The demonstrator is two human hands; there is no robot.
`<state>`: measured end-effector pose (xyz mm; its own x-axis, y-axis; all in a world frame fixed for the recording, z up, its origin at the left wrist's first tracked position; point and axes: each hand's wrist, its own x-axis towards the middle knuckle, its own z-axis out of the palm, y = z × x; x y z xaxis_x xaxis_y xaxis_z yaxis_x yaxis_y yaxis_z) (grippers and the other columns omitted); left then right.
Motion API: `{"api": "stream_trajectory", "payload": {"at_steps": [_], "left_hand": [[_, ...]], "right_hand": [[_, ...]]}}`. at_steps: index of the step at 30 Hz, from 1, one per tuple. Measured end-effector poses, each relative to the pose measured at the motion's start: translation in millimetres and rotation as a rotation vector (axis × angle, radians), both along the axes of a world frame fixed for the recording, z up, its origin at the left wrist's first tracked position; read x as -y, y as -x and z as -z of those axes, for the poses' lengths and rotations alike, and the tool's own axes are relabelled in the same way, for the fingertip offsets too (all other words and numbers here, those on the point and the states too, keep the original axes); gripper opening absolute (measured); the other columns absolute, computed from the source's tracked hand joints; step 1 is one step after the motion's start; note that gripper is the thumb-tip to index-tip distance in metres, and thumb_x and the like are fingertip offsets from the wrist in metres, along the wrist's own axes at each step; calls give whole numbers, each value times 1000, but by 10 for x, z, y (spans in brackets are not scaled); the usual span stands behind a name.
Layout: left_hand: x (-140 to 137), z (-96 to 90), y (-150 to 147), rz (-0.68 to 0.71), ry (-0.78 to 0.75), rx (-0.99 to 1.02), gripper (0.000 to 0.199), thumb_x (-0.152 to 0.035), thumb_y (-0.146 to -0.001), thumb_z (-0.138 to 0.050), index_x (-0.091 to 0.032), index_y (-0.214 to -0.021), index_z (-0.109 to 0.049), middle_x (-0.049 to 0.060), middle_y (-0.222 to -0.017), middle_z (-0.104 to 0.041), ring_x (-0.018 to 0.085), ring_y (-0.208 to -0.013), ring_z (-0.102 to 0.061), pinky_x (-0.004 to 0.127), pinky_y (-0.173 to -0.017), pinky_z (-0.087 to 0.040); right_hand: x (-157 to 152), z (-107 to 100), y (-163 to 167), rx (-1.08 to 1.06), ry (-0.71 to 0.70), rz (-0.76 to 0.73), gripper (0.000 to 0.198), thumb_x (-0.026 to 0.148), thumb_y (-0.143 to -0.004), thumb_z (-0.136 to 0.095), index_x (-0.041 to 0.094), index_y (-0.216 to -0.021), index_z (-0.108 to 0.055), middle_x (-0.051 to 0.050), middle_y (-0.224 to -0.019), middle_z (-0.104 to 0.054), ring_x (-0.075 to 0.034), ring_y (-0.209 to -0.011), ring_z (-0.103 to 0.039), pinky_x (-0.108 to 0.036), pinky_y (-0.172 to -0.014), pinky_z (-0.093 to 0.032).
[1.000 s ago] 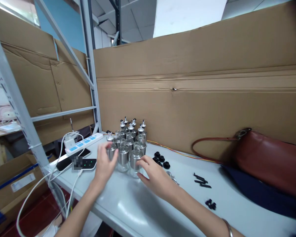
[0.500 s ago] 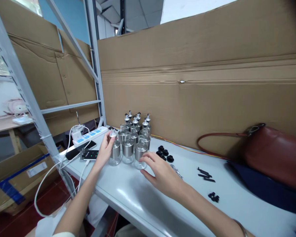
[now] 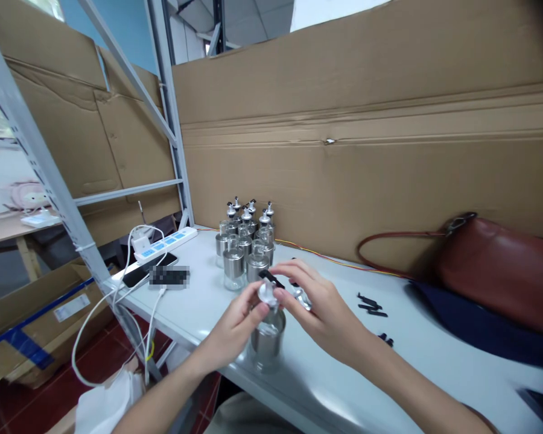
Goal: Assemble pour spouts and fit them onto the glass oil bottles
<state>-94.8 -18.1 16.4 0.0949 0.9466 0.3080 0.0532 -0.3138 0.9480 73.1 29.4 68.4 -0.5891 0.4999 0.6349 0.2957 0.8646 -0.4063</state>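
Observation:
A glass bottle with a metal sleeve [image 3: 268,337] stands upright near the table's front edge, a silver pourer top [image 3: 268,293] on its mouth. My left hand [image 3: 238,322] is closed on that pourer top from the left, thumb and fingers pinching it. Over its upper side lies a small black flap [image 3: 271,278]. My right hand [image 3: 319,301] comes from the right, with thumb and forefinger closed about the flap. Behind the hands stand several similar bottles [image 3: 233,265]; those in front are without tops, while the rear ones carry silver pourers [image 3: 247,214].
Small black strips [image 3: 371,305] and black pieces [image 3: 386,340] lie to the right, and shiny silver parts [image 3: 302,298] lie partly behind my right hand. A power strip [image 3: 167,242], phone [image 3: 149,269] and white cables are on the left. A brown bag [image 3: 502,271] rests at far right.
The front-left bottle with the silver top has moved right and closer to me. My right hand has gone from open beside another bottle to closing on a black flap at the top.

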Motion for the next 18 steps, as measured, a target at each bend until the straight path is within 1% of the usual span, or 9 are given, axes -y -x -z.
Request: {"api": "stream_trajectory", "payload": {"at_steps": [3,5,7,9,11,14,18], "left_hand": [[28,-74,-125,131,5,-50,54,-50,-88,-48,-19,-132,-46,8,-129,-55,24,-125,-46,34,-106,-36],[15,-109,-198,184,2,-52,54,-51,-88,-46,-18,-131,-46,8,-127,-55,24,-122,-48,33,-105,-37],[-13,-106,-267,202,-6,-53,53,-53,-88,-44,-17,-128,-49,8,-123,-57,23,-117,-51,33,-102,-39],[-44,-59,-336,176,-26,-54,53,-55,-88,-43,-16,-123,-51,8,-117,-59,23,-110,-53,34,-100,-40],[-70,14,-404,126,-46,-42,54,-58,-87,-41,-15,-116,-53,8,-107,-60,21,-100,-56,33,-94,-43],[-101,120,-492,58,-77,11,52,-62,-85,-40,-15,-104,-55,6,-92,-60,18,-85,-56,29,-84,-46],[-131,177,-551,56,-110,90,46,-60,-85,-45,-16,-95,-54,3,-82,-57,15,-76,-54,25,-75,-45]], "right_hand": [[17,-126,-110,129,20,-43,19,29,-93,-44,19,-83,-58,-7,-93,-60,-17,-81,-58,-30,-72,-49],[13,-204,-187,207,21,-42,26,31,-93,-44,20,-72,-53,-4,-82,-57,-14,-70,-55,-27,-62,-46],[8,-259,-247,261,21,-31,31,33,-93,-43,20,-65,-47,-1,-73,-53,-13,-61,-50,-25,-54,-41],[12,-284,-278,288,23,-26,32,31,-94,-41,21,-64,-42,0,-67,-50,-12,-56,-46,-25,-50,-38],[25,-283,-283,286,14,-20,31,28,-94,-40,21,-64,-40,1,-66,-50,-12,-55,-45,-25,-50,-36],[46,-253,-271,261,-39,-14,30,25,-95,-36,21,-65,-38,0,-65,-49,-12,-54,-44,-25,-49,-35],[47,-216,-261,245,-132,-18,30,23,-96,-31,21,-68,-40,-1,-67,-49,-12,-54,-45,-25,-49,-36]]}}
